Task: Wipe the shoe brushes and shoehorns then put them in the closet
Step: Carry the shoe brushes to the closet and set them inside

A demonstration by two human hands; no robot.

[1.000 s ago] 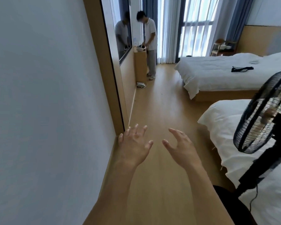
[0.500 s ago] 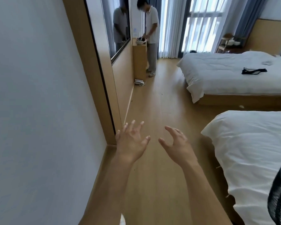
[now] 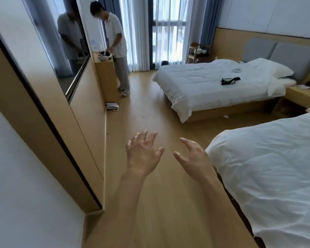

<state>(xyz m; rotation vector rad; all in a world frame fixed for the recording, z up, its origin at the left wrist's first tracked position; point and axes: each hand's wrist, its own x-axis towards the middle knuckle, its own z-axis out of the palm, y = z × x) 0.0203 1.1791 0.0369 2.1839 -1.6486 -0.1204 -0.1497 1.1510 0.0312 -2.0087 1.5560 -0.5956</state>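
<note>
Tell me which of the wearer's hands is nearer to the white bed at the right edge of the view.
Right. The right hand hovers open just beside the near bed, almost at the edge of its cover. The left hand hovers open farther off, on the mirror side of the floor.

The near bed runs off the right edge; the far bowl's contents are perhaps dark, indistinct.

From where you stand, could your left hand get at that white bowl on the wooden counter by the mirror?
Probably not from here. The left hand hangs open over bare floor, while the white bowl sits on the wooden counter far down the room, where another person stands. The floor between looks free to walk.
</note>
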